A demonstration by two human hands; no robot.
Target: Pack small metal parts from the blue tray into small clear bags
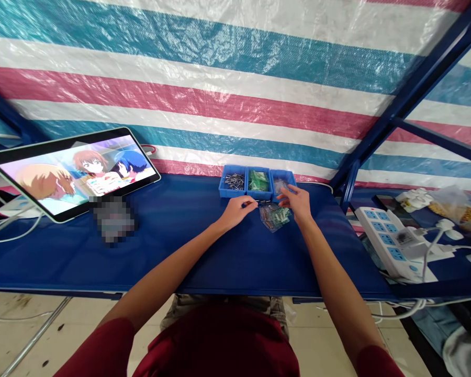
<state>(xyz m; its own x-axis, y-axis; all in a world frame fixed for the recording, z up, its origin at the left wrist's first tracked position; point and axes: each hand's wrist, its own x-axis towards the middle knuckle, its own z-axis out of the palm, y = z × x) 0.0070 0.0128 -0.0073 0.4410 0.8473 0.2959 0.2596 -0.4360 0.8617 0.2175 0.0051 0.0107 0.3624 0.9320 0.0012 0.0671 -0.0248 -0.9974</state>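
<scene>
Three small blue bins stand side by side at the back of the blue table (227, 251): the left bin (232, 181) holds dark metal pins, the middle bin (258, 181) green parts, the right bin (281, 183) clear bags. My left hand (239, 208) is closed in a pinch on a small dark pin just in front of the bins. My right hand (296, 203) hovers by the right bin, fingers curled over a clear plastic bag of green parts (273, 217) that lies on the table.
A tablet (74, 170) playing a cartoon leans at the left, with white cables beside it. At the right lie a white power strip (390, 242) with plugs and a bag of snacks (457, 207). A striped tarp hangs behind, and blue frame bars rise at the right.
</scene>
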